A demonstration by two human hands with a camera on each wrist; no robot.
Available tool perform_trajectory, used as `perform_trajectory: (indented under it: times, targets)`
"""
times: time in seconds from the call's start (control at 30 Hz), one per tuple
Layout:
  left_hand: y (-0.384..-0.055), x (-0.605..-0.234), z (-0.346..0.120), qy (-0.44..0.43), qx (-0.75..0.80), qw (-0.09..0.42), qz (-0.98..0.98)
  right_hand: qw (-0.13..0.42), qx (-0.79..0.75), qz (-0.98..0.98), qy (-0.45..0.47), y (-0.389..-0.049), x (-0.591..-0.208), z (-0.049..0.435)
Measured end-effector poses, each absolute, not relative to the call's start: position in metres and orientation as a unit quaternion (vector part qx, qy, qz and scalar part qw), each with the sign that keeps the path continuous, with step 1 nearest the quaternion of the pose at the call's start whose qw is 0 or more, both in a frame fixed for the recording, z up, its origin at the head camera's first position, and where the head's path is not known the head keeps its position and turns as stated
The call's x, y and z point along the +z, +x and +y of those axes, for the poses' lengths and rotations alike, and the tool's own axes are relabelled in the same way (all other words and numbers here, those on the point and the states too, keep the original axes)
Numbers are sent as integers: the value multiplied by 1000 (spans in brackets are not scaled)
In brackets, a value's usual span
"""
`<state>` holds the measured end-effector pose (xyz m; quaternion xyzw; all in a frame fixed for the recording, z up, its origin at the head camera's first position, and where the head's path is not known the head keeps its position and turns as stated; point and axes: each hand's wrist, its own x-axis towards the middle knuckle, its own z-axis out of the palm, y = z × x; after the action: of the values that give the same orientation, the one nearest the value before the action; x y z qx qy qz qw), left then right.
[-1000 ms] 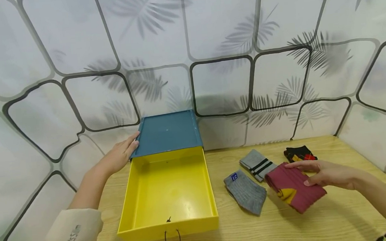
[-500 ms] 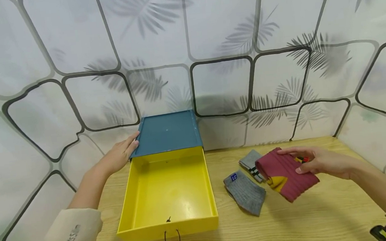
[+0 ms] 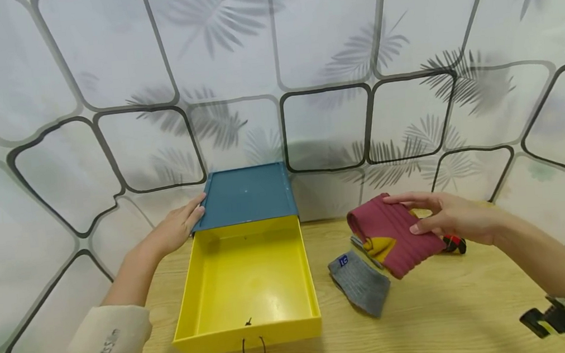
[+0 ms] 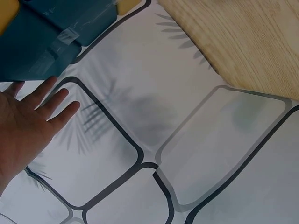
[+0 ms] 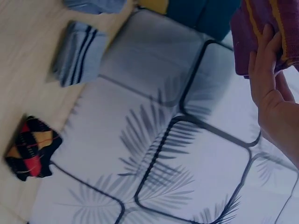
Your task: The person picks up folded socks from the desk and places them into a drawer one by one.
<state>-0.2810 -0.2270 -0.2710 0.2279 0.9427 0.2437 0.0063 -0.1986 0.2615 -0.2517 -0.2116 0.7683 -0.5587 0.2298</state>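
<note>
A folded maroon sock (image 3: 400, 239) with a mustard heel is pinched between the thumb and fingers of my right hand (image 3: 455, 217), above the table. In the right wrist view the same sock (image 5: 266, 32) shows mustard stripes. My left hand (image 3: 178, 227) touches the left side of a blue box cover (image 3: 249, 196) with its fingers straight; the left wrist view shows that hand (image 4: 32, 116) spread beside the blue side. A yellow drawer (image 3: 248, 336) with a looped cord handle is pulled out from under the cover, with nothing inside.
A grey ribbed sock (image 3: 360, 284) with a blue label lies right of the drawer. Behind it, a grey sock with black stripes (image 5: 80, 53) is mostly covered in the head view. Farther right lies a black, red and yellow argyle sock (image 5: 32, 149). A patterned wall covering (image 3: 326, 128) rises behind.
My right hand has lifted the maroon sock and carried it to the left and upward in the head view, over the striped grey sock. My left hand has stayed against the box.
</note>
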Motion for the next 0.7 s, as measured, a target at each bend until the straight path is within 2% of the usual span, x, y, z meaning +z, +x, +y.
perform_trajectory:
  times: [0.17,0.47,0.7]
  targets:
    - [-282,-271,-226,229,244,9,942,246,-597,724,-243,-196,-236,240]
    - [-281,-270,-226,228,237,6,944,240,-628,708,-216,-191,-221,184]
    - [-282,-270,-227,227,240,3,944,278,-656,665,-225,-190,-222,130]
